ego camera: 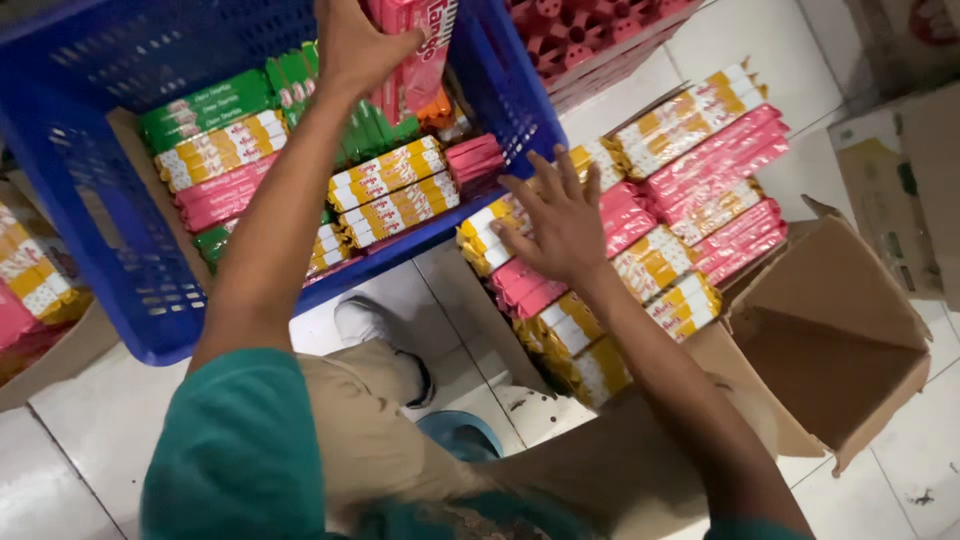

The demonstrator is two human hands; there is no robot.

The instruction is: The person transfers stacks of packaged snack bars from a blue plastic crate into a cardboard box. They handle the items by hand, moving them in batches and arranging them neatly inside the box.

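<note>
My left hand [352,45] reaches into a blue plastic crate [95,225] and is shut on a bundle of pink snack packs [420,55], held upright near the crate's far side. Inside the crate lie green [205,105], yellow-and-white [390,185] and pink packs [215,200] in rows. My right hand [555,220] hovers with fingers spread over a stack of pink and yellow packs [690,170] lying in an open cardboard box [835,340] on the floor; it holds nothing.
A red plastic crate [590,35] stands behind the blue one. Another cardboard box [900,190] is at the right edge. More packs [30,275] lie at the far left. My shoe [365,325] rests on white floor tiles below.
</note>
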